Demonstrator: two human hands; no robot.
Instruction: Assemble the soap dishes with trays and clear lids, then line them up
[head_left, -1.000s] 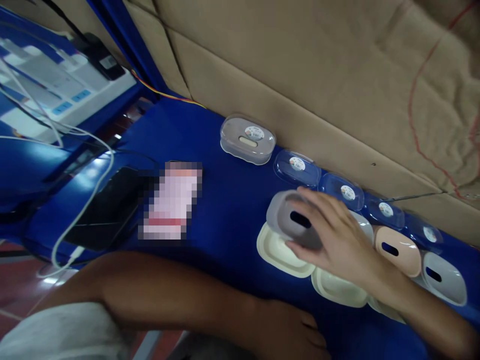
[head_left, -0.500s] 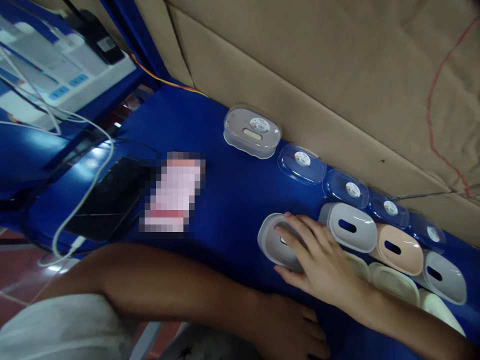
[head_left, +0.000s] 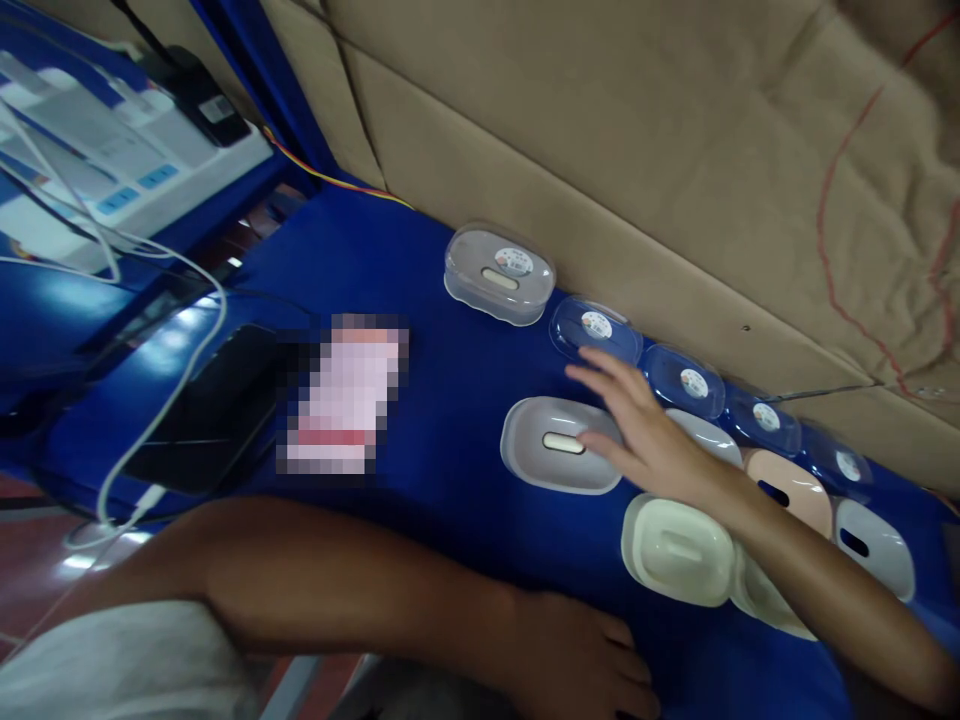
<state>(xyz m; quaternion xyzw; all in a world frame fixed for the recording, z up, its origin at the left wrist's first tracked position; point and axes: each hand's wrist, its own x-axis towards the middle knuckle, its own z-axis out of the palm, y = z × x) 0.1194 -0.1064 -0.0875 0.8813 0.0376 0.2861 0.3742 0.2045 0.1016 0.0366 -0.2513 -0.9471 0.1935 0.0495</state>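
Note:
A grey oval soap dish sits in the middle of the blue table, a cream strip showing through its slot. Over its right end hovers my right hand, open, fingers spread and holding nothing. The fingertips reach in front of the nearest clear lid; contact cannot be made out. My left hand rests at the bottom edge of the view with bent fingers, their tips hidden. Cream oval bases lie below my right forearm. Beyond it are a peach slotted tray and pale grey slotted trays.
A lidded grey soap box stands at the back, beside a row of several labelled clear lids. Brown paper walls the far side. To the left are a pixelated phone-like object, a black device, cables and a white power strip.
My right hand has let go of the grey soap dish and moved up towards the clear lids, fingers spreading. A cream base has come into fuller view. My left hand stays put.

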